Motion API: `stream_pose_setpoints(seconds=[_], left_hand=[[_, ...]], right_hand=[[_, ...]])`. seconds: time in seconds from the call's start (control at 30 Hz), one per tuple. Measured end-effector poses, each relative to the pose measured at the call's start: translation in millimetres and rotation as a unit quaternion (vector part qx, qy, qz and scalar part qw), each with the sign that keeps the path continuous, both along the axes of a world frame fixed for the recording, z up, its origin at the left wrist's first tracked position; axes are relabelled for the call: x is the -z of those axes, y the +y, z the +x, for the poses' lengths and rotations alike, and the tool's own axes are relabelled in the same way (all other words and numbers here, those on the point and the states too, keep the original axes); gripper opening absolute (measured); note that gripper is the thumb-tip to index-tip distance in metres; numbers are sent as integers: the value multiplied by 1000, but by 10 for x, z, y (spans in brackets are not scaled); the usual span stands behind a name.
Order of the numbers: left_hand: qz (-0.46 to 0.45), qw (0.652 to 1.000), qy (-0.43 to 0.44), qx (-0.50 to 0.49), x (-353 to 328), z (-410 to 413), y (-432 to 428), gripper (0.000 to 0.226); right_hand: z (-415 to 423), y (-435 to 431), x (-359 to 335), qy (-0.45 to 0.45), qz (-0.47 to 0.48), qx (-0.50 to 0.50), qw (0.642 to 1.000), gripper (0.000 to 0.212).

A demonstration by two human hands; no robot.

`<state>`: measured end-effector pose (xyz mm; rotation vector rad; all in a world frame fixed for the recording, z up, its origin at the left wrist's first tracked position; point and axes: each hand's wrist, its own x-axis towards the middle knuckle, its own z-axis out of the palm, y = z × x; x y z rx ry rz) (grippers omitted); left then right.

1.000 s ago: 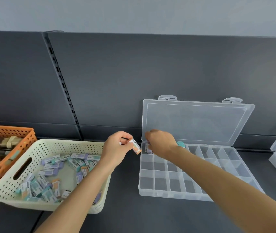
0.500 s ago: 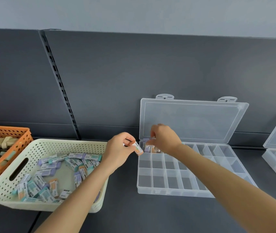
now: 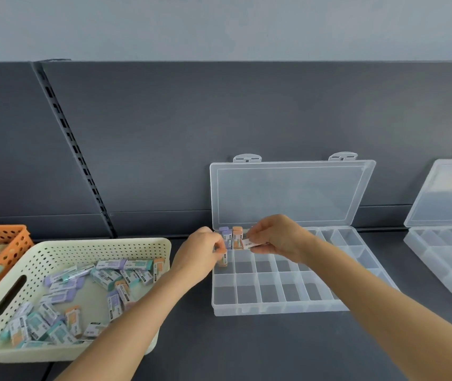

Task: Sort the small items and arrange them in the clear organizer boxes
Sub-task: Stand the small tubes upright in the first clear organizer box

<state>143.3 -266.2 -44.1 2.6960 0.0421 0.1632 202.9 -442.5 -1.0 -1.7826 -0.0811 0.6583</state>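
**Loading the far-left corner of the box, 1 eraser per hand**

The cream basket (image 3: 148, 244) on the left holds the loose erasers (image 3: 109, 273). Just beside it sits the open clear box (image 3: 274, 309), with 2 erasers (image 3: 231, 237) standing in its far-left slots. The left hand (image 3: 203, 257) pinches an orange eraser (image 3: 222, 262) low at the 2nd row's leftmost slot. The right hand (image 3: 280, 237) pinches a 2nd eraser (image 3: 251, 244) just above the box. Next move, I'd guess: seat each one upright, then let go.

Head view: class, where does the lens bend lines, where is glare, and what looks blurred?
In the head view the wide lens slants the slotted upright; a pale sheen lies on the right organizer lid; light is soft, shadows faint; labels in the cream basket are too blurred to read.
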Motion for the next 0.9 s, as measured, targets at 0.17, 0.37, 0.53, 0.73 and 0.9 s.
stream_pose_setpoints(seconds=[0.17,0.37,0.53,0.73,0.9], left_hand=[[25,999,-7,26,12,43,-34,10],[33,999,6,27,14,33,-50,24],[-61,998,24,-10,-58,-7,-24,42],[-261,959,95,-57,-190,-103,87,48],[-314,941,91,-84,-184,-208,180,42]], right_hand=[[-51,-23,120,-198,-186,-15,962,14],[-70,67,290,-357,-276,-70,890,11],[-83,166,314,-390,-311,-111,860,20],[-78,200,427,-405,-322,-118,847,13],[-79,208,503,-437,-344,-138,820,13]])
